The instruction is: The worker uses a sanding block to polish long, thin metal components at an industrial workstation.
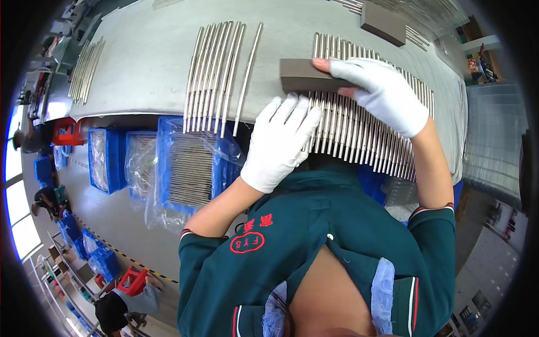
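Observation:
My right hand [380,92], in a white glove with bare fingertips, grips a grey-brown sanding block [307,82] and holds it across a wide row of metal rods [359,132]. My left hand [282,140], also gloved in white, lies flat with fingers spread on the near ends of those rods at the table's front edge. A second bundle of metal rods [218,73] lies to the left, apart from both hands.
The grey table [151,62] carries another rod bundle [86,70] at far left and a second grey block [383,23] on rods at the back. Blue crates [168,163] lined with plastic and holding rods stand below the table. Other people work on the floor at lower left.

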Tool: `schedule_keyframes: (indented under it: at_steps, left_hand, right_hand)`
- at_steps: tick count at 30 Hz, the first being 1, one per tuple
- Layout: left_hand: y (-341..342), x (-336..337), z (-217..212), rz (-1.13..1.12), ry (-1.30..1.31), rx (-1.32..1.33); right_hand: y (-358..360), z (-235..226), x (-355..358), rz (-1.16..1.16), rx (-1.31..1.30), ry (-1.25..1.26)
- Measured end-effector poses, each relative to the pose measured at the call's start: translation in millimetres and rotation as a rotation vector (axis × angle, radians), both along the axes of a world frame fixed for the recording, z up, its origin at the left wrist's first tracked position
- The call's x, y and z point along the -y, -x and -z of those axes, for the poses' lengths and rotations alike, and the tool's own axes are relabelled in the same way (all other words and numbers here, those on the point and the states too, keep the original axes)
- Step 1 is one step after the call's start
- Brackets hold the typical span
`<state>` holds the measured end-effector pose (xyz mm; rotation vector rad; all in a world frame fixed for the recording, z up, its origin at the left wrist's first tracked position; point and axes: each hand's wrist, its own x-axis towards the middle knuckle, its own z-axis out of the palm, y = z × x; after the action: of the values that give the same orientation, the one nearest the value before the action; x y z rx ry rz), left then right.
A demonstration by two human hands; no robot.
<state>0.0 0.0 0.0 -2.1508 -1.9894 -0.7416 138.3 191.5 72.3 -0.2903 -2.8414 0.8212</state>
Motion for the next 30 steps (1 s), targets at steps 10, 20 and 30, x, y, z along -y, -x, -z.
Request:
schedule_keyframes:
  at_steps: [10, 20, 30]
  left_hand:
    - [-0.7, 7.9, -7.4, 0.005, 0.069, 0.044]
    - [5.0, 18.3, -28.5, 0.007, 0.256, 0.043]
    - [17.0, 18.0, -41.4, 0.012, 0.249, -0.020]
  right_hand:
    - [-88.9, -27.4, 1.2, 0.181, 0.132, -0.220]
    - [-154.6, 50.1, -105.9, 0.995, -0.657, 0.086]
    - [-155.4, 72.3, -110.5, 1.091, -0.847, -0.007]
